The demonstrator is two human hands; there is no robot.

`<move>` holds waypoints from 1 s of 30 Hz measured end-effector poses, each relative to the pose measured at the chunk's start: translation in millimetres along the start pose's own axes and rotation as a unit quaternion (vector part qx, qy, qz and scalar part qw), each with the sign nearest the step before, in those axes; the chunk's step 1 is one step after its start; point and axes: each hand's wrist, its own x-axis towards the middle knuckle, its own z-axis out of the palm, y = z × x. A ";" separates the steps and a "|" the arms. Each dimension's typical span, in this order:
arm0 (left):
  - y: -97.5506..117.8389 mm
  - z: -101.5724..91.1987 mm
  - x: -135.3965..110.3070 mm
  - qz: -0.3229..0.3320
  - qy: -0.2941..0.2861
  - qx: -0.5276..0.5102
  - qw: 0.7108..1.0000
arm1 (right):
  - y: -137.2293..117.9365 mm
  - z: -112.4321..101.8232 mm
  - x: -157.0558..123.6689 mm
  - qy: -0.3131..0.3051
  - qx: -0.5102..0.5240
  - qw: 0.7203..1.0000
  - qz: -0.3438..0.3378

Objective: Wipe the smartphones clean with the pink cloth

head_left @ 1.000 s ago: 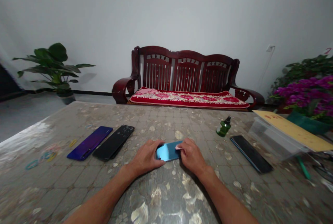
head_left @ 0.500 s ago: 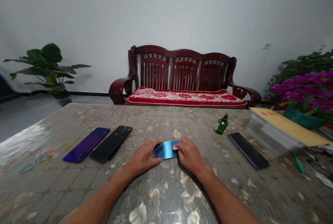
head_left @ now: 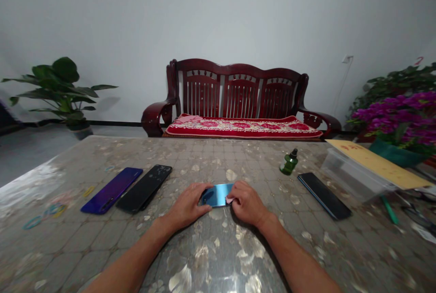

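A shiny blue phone (head_left: 218, 195) lies flat on the patterned tabletop in front of me. My left hand (head_left: 191, 201) grips its left end, thumb along the near edge and fingers at the far edge. Over the right end is my right hand (head_left: 245, 202), its fingers pinched on a small pale pink cloth (head_left: 229, 200) that touches the phone's surface near the lower edge. Most of the cloth is hidden in the fingers, and the phone's right end is covered by the hand.
Left lie a purple-blue phone (head_left: 111, 191) and a black phone case (head_left: 145, 189), with several hair ties (head_left: 32, 222) beyond. Right stand a green spray bottle (head_left: 289, 163), a dark phone (head_left: 324, 196) and a clear plastic box (head_left: 354, 176) under a yellow envelope. A wooden bench (head_left: 240, 88) stands behind.
My right hand has moved the pink cloth slightly down, toward the phone's near edge. My left hand keeps its hold on the phone.
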 end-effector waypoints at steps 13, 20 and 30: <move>-5.6 -0.5 1.3 0.004 -0.022 0.011 1.000 | 21.0 -2.4 6.1 0.060 -0.031 0.994 0.090; -10.2 0.7 3.4 0.004 -0.006 0.025 1.000 | 21.0 -2.5 9.3 0.028 -0.009 0.994 0.105; 0.1 -1.3 6.6 -0.102 0.101 0.174 0.974 | -7.3 3.1 6.1 0.003 -0.025 0.993 0.114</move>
